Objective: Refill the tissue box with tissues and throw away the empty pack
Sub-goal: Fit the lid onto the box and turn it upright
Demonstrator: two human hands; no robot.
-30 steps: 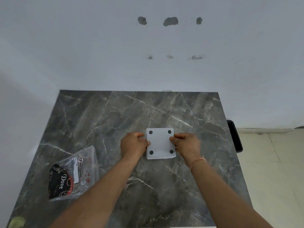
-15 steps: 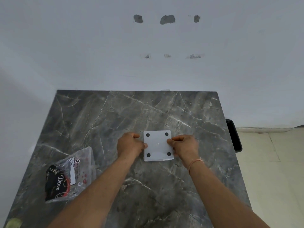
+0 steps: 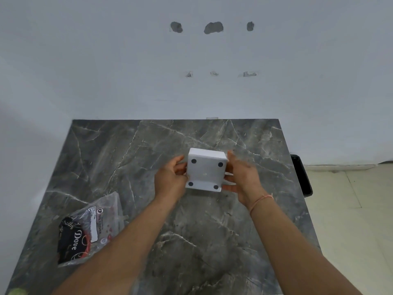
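2 bare forearms reaching forward side by side, left hand curled with fingers gripping the left side of the tissue box, right hand more spread with thumb low and fingers on its right side, thin thread band around the right wrist

The clear plastic tissue pack with a black and red print, at the near left of the dark grey marble counter, carries "Dove" in white letters; its white label reads "BIG TISSUES". Smaller print is unreadable.
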